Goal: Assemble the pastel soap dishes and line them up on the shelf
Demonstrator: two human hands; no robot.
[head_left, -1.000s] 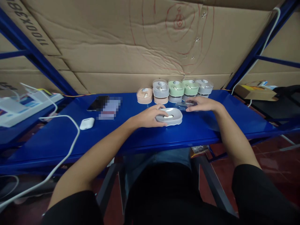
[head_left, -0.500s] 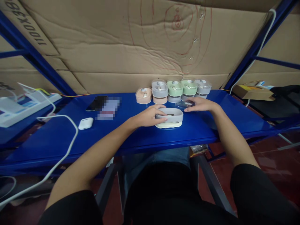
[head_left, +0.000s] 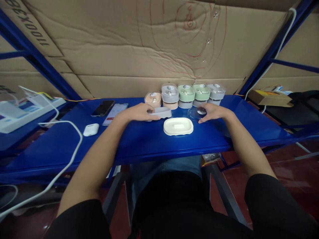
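My left hand (head_left: 139, 112) grips a light grey oval box section (head_left: 163, 113), fingers and thumb closed around its left end, left of the cream base. My right hand (head_left: 212, 112) holds a clear plastic lid (head_left: 193, 114) with a round sticker by its right end, low over the table or touching it; I cannot tell which. Between and just in front of my hands lies the cream oval base (head_left: 178, 126), flat on the blue table, with a raised block in its middle.
Along the back stand stacked lidded boxes: peach (head_left: 152, 99), grey (head_left: 169, 93), green (head_left: 186, 93) and others. Left are a black phone (head_left: 103, 108), a second phone (head_left: 115, 113) and a white earphone case (head_left: 91, 129). A white cable (head_left: 77, 149) crosses the table's left side.
My left hand has lifted the grey box section off the cream base and carried it left. My right hand, still with the clear lid, has barely moved.
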